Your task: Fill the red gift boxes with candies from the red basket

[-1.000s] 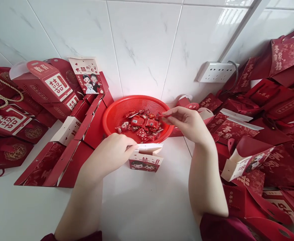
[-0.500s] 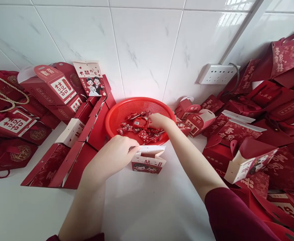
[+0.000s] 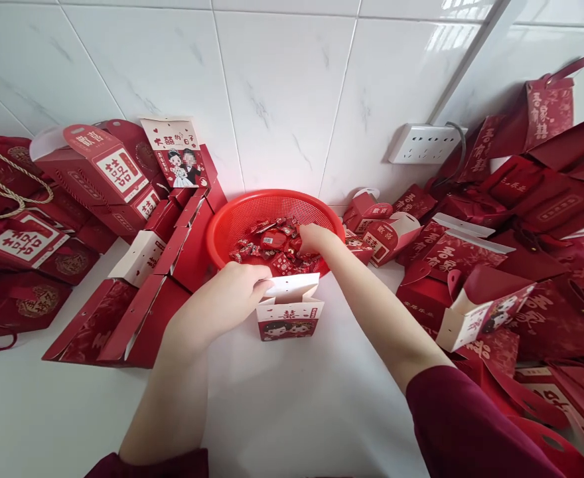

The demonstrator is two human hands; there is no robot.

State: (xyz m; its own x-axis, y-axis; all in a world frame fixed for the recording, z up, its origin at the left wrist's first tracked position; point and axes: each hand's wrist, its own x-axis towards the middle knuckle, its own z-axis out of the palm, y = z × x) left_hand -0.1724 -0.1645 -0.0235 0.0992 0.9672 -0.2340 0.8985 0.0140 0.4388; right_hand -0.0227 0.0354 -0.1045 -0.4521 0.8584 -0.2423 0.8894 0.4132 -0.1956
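Left grip [image 3: 235, 289]: pinching back flap [image 3: 294, 284] of open paper box [image 3: 289, 323], just in front of red basket [image 3: 213, 234].
Right grip [image 3: 316, 240]: inside basket, fingertips hidden among wrapped sweets [image 3: 275, 240], hold cannot be told; box upright on desk [image 3: 296, 398].

We hold our left forearm [image 3: 175, 392] slanting upward from below, and at the wrist [image 3: 190, 337] it bends inward, so our left hand [image 3: 237, 289] points to the right, with thumb [image 3: 261, 289] and fingers [image 3: 256, 271] pinched. Our right forearm [image 3: 381, 305] reaches farther forward, toward the left; our right hand [image 3: 316, 239] is directed downward, its fingertips hidden from our view
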